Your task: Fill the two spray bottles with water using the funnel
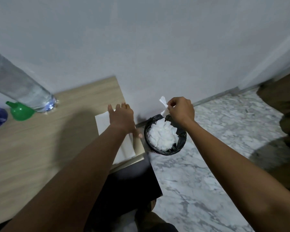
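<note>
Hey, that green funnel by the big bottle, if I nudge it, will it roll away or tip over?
Probably neither. The green funnel seems to sit on its wide mouth, spout up, so a nudge should slide it along the table. It looks like stiff plastic, likely light. Tipped on its side, it might roll in a curve.

No text, label, brand, number or sign can be read anywhere in the view; the clear water bottle [18,84] shows no legible label.
</note>
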A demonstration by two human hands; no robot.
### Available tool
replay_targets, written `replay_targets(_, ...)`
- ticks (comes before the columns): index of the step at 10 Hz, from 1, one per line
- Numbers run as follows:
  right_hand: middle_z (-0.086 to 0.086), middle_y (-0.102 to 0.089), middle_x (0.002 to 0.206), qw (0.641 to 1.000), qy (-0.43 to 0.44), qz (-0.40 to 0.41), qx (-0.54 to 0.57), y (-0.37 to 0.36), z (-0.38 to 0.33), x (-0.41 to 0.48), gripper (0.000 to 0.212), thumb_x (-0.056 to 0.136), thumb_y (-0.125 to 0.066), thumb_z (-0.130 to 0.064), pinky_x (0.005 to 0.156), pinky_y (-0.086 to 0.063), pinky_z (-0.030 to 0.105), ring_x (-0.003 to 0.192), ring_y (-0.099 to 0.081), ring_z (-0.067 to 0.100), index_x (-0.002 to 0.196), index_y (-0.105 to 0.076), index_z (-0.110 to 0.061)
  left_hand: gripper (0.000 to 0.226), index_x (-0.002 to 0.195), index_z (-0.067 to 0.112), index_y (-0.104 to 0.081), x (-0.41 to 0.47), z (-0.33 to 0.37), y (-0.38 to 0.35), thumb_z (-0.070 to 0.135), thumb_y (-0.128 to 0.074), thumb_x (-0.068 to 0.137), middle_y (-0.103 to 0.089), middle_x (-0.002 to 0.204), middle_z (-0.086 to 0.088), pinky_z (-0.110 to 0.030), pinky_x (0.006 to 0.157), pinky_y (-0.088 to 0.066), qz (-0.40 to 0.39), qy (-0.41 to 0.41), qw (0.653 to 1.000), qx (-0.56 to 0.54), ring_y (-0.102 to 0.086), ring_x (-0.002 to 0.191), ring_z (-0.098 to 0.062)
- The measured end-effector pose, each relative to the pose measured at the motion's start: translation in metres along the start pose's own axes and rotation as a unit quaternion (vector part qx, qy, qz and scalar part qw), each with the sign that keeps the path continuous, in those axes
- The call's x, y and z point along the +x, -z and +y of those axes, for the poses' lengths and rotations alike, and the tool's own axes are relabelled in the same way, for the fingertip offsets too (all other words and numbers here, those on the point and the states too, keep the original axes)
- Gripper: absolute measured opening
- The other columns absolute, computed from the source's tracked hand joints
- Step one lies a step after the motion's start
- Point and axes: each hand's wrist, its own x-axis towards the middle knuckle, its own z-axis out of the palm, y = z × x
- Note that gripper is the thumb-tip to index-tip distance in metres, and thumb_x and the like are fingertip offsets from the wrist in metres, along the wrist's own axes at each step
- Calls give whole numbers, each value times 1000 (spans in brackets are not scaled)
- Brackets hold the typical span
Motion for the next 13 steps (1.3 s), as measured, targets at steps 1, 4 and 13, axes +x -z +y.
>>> replay_targets(1,-1,-76,106,999,-1,1,-32,-5,11,9,27,92,-59,-7,66,-42,28,92,-68,24,104,-77,-22,134,147,4,-32,4,2,-2,80,-78,46,-40,149,-10,-58,119,-13,8,5,1000,-4,-39,137,-27)
replay_targets(4,3,-75,107,997,-28,-15,-67,-30,37,21,34,87,-59,-5,69,-47,30,100,-68,28,112,-75,-22,134,142,5,-39,8,4,-1,78,-82,37,-45,140,-8,-60,119,-13,-2,12,999,-31,-41,133,-28)
replay_targets(13,-9,-76,109,994,58,64,60,-30,-93,-114,20,91,-70,-34,83,-55,31,100,-70,16,107,-77,-24,79,143,36,-45,-53,-93,-24,61,-68,71,-43,153,4,-47,112,-36,93,-13,951,-295,-39,141,-26)
